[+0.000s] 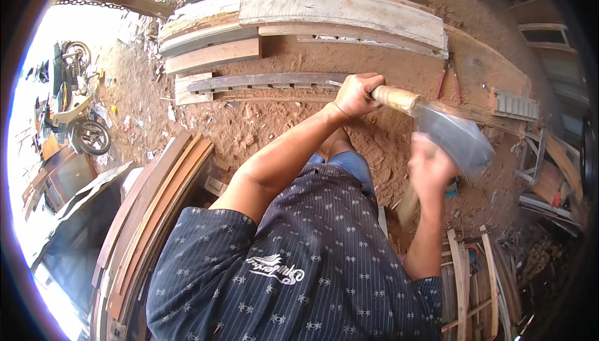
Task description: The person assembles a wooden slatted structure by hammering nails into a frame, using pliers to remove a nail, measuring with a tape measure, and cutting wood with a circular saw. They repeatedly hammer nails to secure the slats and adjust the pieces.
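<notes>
Head view: the left hand (357,94) sits just above centre, fingers curled tight around the pale wooden handle (397,98) of a cleaver-like chopping tool. The handle's long axis runs from about 10 o'clock to 4 o'clock, and the broad grey blade (454,138) carries on from it toward 4 o'clock, blurred, its far end pointing down and right. The right hand (430,169) is right of centre, just below the blade and close against it; it is blurred too, the fingers look bunched together, and whether they grip anything cannot be told. A pale piece of wood (409,207) shows just beneath that hand, toward 6 o'clock from it.

Both forearms rise from the lower edge over a dark blue patterned shirt (299,260). A knee in blue cloth (349,163) shows between the arms.

Around them lies reddish dirt ground (274,122) strewn with chips. At 12 o'clock a stack of long weathered planks (324,10) lies across the picture, bending with the lens. A notched grey wooden strip (268,81) lies at 9 o'clock from the left hand, its near end almost touching the knuckles. At 8 o'clock curved brown boards (156,216) lean together. At 9 o'clock, in glare, stands a motorbike (84,129). At 5 o'clock is a pile of thin wood slats (474,278), and at 3 o'clock a small toothed wooden piece (515,104)
</notes>
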{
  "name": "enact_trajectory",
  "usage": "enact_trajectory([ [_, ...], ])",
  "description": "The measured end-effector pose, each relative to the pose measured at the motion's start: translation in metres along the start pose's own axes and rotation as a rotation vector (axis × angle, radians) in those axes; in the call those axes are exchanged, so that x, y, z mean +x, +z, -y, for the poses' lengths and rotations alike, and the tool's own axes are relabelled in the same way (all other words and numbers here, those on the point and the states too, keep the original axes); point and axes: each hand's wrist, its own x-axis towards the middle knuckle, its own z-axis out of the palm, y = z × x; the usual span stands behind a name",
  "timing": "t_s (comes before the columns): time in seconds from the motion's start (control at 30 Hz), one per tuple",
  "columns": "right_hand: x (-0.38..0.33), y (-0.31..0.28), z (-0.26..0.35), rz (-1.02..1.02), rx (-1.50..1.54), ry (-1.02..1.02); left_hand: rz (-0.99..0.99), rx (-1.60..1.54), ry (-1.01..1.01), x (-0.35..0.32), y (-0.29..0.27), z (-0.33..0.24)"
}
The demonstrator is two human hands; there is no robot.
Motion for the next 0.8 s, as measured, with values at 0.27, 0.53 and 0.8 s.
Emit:
enact_trajectory([
  [0.27, 0.011, -0.018, -0.003, -0.063, 0.111, -0.202, 0.009, 0.081, -0.012, 0.002, 0.002, 0.005],
  [0.53, 0.075, -0.041, -0.058, 0.293, 0.114, 0.174, 0.145, 0.326, -0.097, 0.026, 0.05, 0.002],
  [0.8, 0.157, -0.08, -0.087, 0.473, -0.046, 0.216, 0.297, 0.555, -0.639, 0.049, 0.05, 0.012],
])
